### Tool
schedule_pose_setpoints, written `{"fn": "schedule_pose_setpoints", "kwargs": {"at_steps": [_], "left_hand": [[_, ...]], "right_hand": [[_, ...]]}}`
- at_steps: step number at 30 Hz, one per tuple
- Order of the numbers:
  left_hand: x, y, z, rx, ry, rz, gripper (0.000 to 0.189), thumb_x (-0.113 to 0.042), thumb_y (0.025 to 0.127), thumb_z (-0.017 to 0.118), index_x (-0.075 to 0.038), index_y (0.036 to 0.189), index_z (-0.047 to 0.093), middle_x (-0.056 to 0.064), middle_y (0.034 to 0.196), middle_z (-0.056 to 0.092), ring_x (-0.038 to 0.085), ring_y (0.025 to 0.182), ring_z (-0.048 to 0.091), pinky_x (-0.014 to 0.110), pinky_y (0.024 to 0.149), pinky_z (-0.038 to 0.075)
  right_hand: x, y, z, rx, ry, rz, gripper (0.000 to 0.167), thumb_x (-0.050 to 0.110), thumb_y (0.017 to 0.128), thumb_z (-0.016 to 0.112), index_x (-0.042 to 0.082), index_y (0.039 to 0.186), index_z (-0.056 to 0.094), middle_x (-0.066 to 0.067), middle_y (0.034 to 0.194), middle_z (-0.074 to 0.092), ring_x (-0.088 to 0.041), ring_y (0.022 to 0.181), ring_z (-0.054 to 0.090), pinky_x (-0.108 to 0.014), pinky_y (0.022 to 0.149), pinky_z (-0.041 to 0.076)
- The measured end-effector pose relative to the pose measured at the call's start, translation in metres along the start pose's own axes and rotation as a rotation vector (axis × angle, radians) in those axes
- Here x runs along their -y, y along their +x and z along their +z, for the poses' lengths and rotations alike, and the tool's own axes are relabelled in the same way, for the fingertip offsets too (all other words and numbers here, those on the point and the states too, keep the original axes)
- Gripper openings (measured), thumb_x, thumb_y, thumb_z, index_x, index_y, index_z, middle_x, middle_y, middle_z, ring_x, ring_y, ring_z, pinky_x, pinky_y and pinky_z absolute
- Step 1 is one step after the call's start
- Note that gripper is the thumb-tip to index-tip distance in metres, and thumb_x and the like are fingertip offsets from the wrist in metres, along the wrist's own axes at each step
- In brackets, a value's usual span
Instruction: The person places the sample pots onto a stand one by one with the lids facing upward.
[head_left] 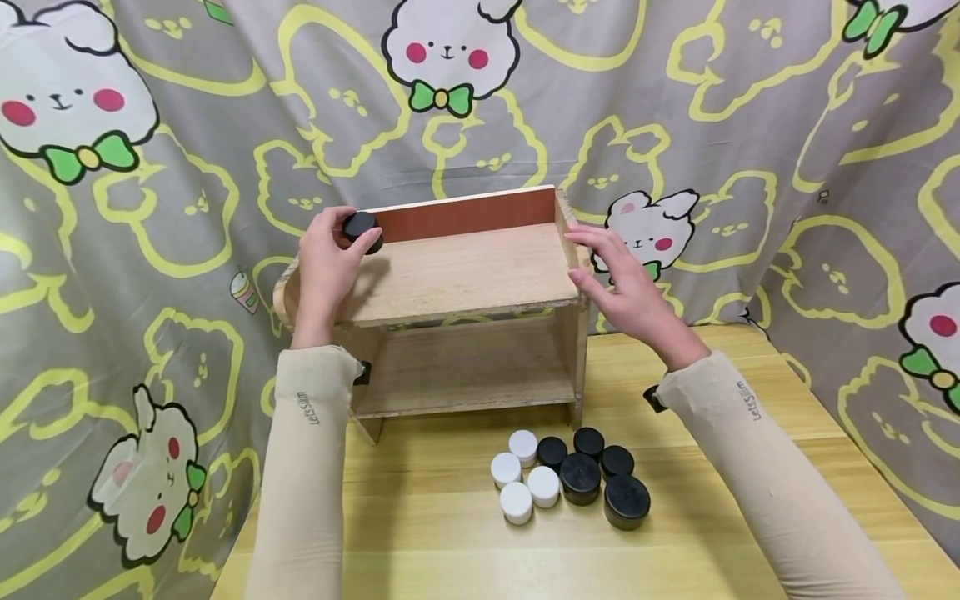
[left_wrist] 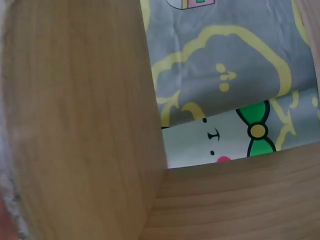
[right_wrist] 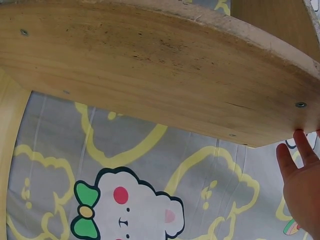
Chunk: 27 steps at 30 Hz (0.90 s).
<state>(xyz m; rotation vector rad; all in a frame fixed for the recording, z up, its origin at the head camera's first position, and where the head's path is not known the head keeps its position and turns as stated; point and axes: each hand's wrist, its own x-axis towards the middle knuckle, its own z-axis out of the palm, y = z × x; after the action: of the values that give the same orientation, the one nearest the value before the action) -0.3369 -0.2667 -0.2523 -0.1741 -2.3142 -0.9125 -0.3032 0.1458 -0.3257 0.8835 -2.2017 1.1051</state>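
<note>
In the head view a two-tier wooden shelf [head_left: 472,275] stands at the back of the table. My left hand [head_left: 330,262] pinches a small round black jar [head_left: 362,231] between thumb and fingers, over the left end of the top tier. At the other end, my right hand [head_left: 622,287] rests its fingertips on the shelf's right side panel. The right wrist view shows that panel [right_wrist: 150,75] from outside, with fingers [right_wrist: 299,142] at its edge. The left wrist view holds only the left side panel [left_wrist: 80,120] and a board; the left hand is out of that frame.
On the table [head_left: 420,517] in front of the shelf sits a cluster of white jars [head_left: 517,503] and black jars [head_left: 627,502], some of the black ones larger. A patterned curtain [head_left: 480,142] hangs close behind the shelf and along both sides.
</note>
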Motion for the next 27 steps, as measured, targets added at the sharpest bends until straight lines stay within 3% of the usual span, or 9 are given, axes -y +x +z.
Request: {"fn": "schedule_pose_setpoints", "kwargs": {"at_steps": [12,18,27], "left_hand": [[0.011,0.004,0.006,0.006,0.018,-0.053,0.054,-0.032,0.096,0.075,-0.004,0.139,0.061,0.024,0.128,0.062,0.036,0.113,0.06,0.044,0.101,0.048],[0.016,0.005,0.007,0.021,0.033,-0.065,0.053,-0.032,0.096,0.075,-0.004,0.138,0.062,0.023,0.134,0.061,0.037,0.122,0.06,0.046,0.102,0.051],[0.019,0.004,0.008,0.06,0.059,-0.079,0.055,-0.036,0.098,0.072,-0.004,0.141,0.061,0.022,0.141,0.057,0.041,0.127,0.054,0.049,0.106,0.046]], "right_hand": [[-0.001,0.0,0.0,0.0,-0.009,-0.004,0.048,0.032,0.106,0.058,0.011,0.149,0.051,-0.006,0.161,0.042,-0.03,0.147,0.04,-0.057,0.118,0.033],[-0.001,0.0,0.0,0.001,-0.007,-0.004,0.049,0.031,0.106,0.058,0.011,0.149,0.051,-0.007,0.16,0.042,-0.03,0.148,0.04,-0.057,0.119,0.032],[0.0,0.0,0.0,0.001,0.002,-0.002,0.048,0.029,0.106,0.058,0.011,0.149,0.051,-0.006,0.161,0.041,-0.03,0.148,0.04,-0.057,0.119,0.032]]}}
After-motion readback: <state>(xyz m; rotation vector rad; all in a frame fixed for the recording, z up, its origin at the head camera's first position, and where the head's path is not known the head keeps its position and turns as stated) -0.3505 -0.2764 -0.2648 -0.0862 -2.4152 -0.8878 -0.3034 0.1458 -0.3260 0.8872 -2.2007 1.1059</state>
